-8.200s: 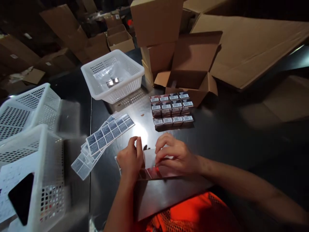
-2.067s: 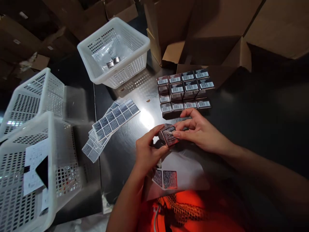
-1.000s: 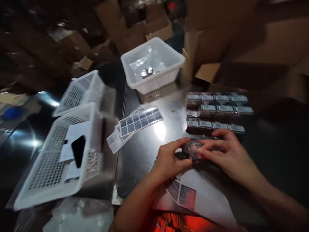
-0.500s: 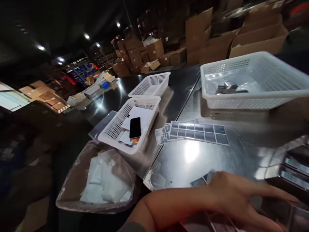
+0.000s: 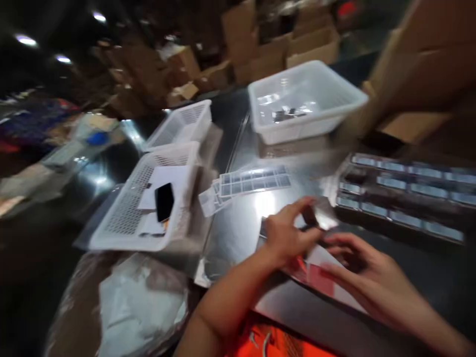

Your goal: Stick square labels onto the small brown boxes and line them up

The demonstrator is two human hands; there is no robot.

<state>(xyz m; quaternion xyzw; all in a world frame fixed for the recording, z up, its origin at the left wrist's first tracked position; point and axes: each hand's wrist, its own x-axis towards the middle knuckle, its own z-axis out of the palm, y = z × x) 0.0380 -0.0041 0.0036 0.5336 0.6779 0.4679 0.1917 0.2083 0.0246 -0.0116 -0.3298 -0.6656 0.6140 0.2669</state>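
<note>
Near the front edge of the metal table, my left hand [image 5: 284,235] grips a small glossy box [image 5: 323,213] between thumb and fingers; blur hides its details. Close to its right, my right hand [image 5: 366,270] has its thumb and bent fingers apart, with nothing visible between them. Beneath both hands lies a flat red and white piece [image 5: 321,279], partly covered by the fingers. Farther up the table are overlapping sticker sheets [image 5: 255,181] with grey rectangles. Rows of dark boxes with pale labels [image 5: 407,191] stand packed together at the right.
A white basket [image 5: 308,126] with small dark pieces stands at the back. Two more baskets are at left; the nearer basket [image 5: 130,198] holds a phone [image 5: 164,202] and papers. A lined bin [image 5: 74,297] with white paper sits front left. Cardboard [image 5: 435,74] rises at right.
The view has swung right, bringing the rows of boxes into sight. My left hand, earlier stretched toward the boxes with spread fingers, now holds a small box, and my right hand has appeared.
</note>
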